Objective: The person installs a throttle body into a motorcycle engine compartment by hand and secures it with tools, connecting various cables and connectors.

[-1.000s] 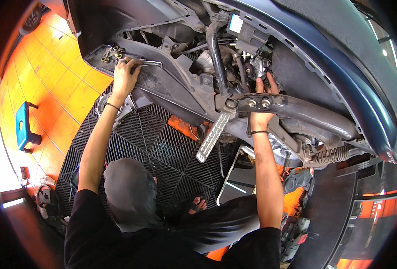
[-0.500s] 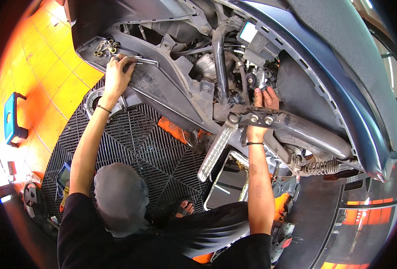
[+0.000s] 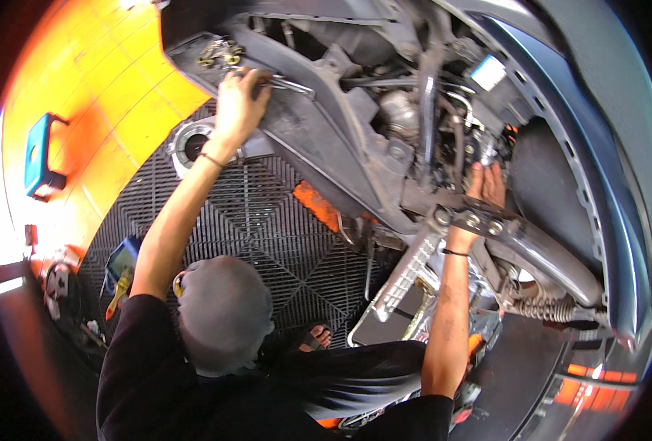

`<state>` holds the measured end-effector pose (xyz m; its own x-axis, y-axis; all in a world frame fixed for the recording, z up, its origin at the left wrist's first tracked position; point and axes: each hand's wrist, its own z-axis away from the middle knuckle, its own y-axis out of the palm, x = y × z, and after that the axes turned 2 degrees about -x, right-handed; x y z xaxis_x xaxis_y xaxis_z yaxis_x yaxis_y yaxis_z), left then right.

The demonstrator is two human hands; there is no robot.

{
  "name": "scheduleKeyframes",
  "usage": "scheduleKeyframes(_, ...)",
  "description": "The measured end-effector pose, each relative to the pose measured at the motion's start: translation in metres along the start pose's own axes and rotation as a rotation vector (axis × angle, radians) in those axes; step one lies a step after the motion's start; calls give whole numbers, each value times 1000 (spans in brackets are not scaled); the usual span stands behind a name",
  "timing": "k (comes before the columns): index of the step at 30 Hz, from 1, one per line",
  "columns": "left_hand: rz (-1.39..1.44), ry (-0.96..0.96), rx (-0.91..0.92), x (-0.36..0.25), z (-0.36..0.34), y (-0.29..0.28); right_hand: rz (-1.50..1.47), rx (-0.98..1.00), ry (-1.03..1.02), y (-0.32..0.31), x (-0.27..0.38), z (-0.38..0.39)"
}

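Note:
I am looking up at the underside of a raised blue car. My left hand (image 3: pixel 237 103) is stretched up to the dark subframe (image 3: pixel 318 140) and closed around a silver wrench (image 3: pixel 290 85) near a cluster of brass-coloured bolts (image 3: pixel 221 53). My right hand (image 3: pixel 485 185) reaches up behind a grey suspension arm (image 3: pixel 532 246) that carries two bolt heads. Its fingers lie flat and extended against the engine parts, with nothing held. A grey cap (image 3: pixel 223 312) and black shirt fill the lower middle.
A black grid mat (image 3: pixel 267 220) lies on the orange floor below. On it are a round drain pan (image 3: pixel 193 143) and a long work light (image 3: pixel 407 272). A blue stool (image 3: pixel 39 158) stands at left, and a coil spring (image 3: pixel 539 307) hangs at right.
The view has tilted and drawn closer to the car's underside. My left hand stays on the wrench. My right hand stays behind the suspension arm, its fingers a little higher.

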<state>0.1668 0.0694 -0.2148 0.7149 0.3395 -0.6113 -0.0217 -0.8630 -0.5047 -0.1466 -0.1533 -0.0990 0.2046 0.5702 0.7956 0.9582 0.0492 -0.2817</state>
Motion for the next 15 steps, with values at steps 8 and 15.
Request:
scheduleKeyframes(8, 25, 30, -59, 7, 1, 1, 10, 102, -14, 0, 0, -12)
scheduleKeyframes(15, 73, -19, 8, 12, -2, -1, -70, -35, -67, 12, -8, -8)
